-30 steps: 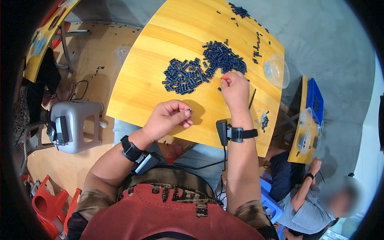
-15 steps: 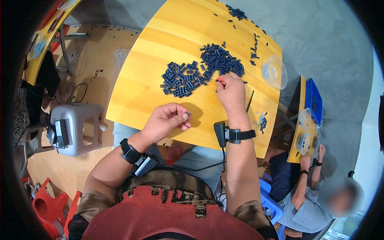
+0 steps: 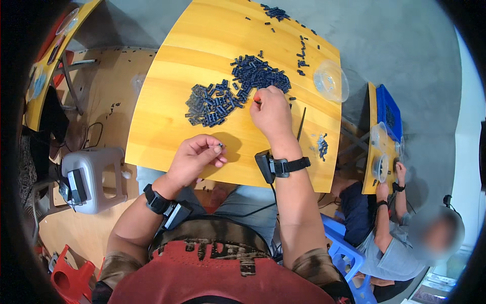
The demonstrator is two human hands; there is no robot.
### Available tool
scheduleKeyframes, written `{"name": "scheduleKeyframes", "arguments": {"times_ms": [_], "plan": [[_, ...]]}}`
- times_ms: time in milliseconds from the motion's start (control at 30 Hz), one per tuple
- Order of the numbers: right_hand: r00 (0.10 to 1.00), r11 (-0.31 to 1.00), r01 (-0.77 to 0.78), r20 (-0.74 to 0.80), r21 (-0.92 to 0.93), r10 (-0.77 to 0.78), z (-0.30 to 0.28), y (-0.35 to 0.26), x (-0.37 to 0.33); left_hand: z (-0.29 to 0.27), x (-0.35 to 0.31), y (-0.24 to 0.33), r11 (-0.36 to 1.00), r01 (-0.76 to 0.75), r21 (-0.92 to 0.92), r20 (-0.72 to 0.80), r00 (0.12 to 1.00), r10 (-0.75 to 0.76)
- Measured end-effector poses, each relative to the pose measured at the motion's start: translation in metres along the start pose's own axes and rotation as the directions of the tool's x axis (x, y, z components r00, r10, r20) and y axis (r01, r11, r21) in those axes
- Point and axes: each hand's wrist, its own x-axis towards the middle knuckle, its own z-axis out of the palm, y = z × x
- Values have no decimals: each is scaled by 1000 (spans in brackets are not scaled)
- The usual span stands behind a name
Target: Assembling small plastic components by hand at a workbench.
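My left hand [image 3: 195, 157] hovers over the near edge of the yellow table, its thumb and fingers pinching a small dark part [image 3: 221, 146] with a shiny spot. My right hand [image 3: 273, 114] is closed at the near side of a dense heap of small black parts [image 3: 260, 75]. A red-orange spot and something dark show at its fingertips; what they hold is too small to make out. Left of that heap spreads a looser group of black block-shaped parts [image 3: 212, 104]. To the right of my right hand lies a thin black stick [image 3: 302, 124].
Tiny silvery and black pieces [image 3: 322, 147] lie near the table's right edge, with a clear plastic bowl [image 3: 344, 86] farther back. More black parts [image 3: 276, 12] are scattered at the far end. A grey stool [image 3: 93, 177] stands left; a co-worker [image 3: 392, 248] sits right, at another table.
The whole view has shifted, so the table and piles sit farther left in the picture. Both hands keep nearly the same places over the table, still pinched.
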Motion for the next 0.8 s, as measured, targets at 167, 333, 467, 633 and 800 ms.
{"name": "scheduleKeyframes", "arguments": {"times_ms": [167, 333, 467, 633, 800], "plan": [[993, 983, -83, -70, 166, 96, -15, -14, -14, 2, -1, 1, 999, -3, 32, -19, 1000, 3], [951, 851, -281, 6, 444, 310, -23, -33, -52, 2, -3, -3, 999, -45, 12, -36, 998, 46], [900, 660, -390, 113, 643, 422, -24, -38, -84, 5, -3, -4, 999, -45, 25, -61, 997, 46], [846, 434, -434, 192, 790, 497, -33, -40, -111, 18, -16, 0, 987, -68, 147, -49, 996, 76], [852, 357, -462, 297, 812, 431, -49, -49, -130, 41, -38, 3, 986, -39, 161, 6, 999, 38]]}}
